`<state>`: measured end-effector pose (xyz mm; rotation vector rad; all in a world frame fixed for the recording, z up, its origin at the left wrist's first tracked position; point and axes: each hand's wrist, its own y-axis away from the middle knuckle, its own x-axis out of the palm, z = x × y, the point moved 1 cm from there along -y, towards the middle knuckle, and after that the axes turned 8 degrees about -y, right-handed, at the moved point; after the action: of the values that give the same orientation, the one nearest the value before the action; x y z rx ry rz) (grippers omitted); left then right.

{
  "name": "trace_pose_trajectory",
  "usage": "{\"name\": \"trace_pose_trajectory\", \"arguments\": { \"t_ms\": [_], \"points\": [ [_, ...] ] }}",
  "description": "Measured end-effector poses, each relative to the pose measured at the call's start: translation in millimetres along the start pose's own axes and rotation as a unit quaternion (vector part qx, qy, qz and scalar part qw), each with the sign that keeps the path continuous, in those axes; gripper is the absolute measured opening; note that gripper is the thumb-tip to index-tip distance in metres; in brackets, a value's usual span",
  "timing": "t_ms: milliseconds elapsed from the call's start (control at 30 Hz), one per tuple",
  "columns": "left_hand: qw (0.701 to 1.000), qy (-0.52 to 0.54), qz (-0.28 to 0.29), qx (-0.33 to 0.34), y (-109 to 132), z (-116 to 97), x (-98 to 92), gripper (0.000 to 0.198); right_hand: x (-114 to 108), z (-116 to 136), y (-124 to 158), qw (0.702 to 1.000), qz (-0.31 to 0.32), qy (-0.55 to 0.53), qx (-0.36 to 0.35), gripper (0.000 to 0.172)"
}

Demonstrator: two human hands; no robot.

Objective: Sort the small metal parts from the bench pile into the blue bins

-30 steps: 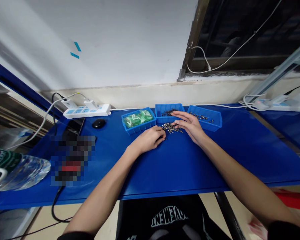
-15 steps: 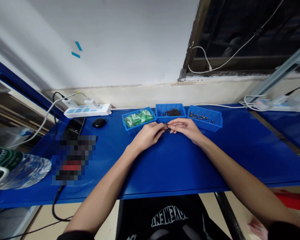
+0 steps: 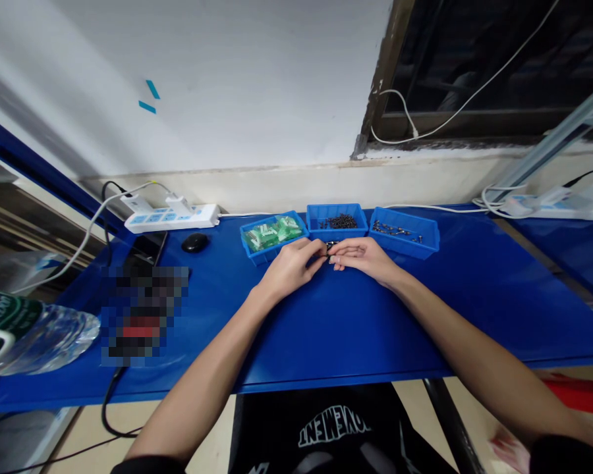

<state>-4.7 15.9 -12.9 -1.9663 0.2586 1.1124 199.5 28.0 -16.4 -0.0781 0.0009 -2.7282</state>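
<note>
We pinched a small metal part (image 3: 331, 246) between our left hand (image 3: 291, 266) and right hand (image 3: 366, 257). Both hands closed on it, near the middle bin (image 3: 337, 230).

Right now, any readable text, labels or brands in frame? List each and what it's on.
"MOVEMENT": white print on the black shirt, seen upside down from the head camera; its first letters are partly cut off.
Green bottle label: white lettering, too cut off to read.
Green packets in the left blue bin: markings too small to read.
Power strip: markings too small.
Pixelated patch: unreadable.
</note>
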Motion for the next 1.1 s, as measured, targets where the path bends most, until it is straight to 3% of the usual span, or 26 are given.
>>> {"name": "trace_pose_trajectory", "arguments": {
  "t_ms": [200,367,500,733,967,1100],
  "points": [
    [1.0,-0.011,0.023,-0.003,0.1,-1.4,-2.1,0.007,-5.3,1.4,-1.4,0.999,-0.033,-0.012,-0.022,0.028],
    [0.997,-0.047,0.051,-0.014,0.6,0.8,0.4,0.015,-12.3,-4.2,-5.2,0.99,-0.103,-0.05,-0.08,0.05],
    [0.995,-0.062,0.078,-0.018,1.6,2.5,4.4,0.018,-13.3,-7.1,-6.1,0.989,-0.111,-0.044,-0.088,0.063],
    [0.992,-0.068,0.102,-0.026,1.5,3.6,8.2,0.019,-3.9,1.1,-1.1,0.994,-0.078,-0.017,-0.07,0.039],
    [0.985,-0.07,0.143,-0.066,0.3,0.9,7.1,0.019,7.3,-4.4,1.4,0.988,-0.063,0.129,-0.058,0.047],
    [0.98,-0.075,0.169,-0.073,1.8,-1.4,9.3,0.015,14.0,-6.0,5.0,0.958,-0.028,0.256,-0.124,0.042]
  ]
}}
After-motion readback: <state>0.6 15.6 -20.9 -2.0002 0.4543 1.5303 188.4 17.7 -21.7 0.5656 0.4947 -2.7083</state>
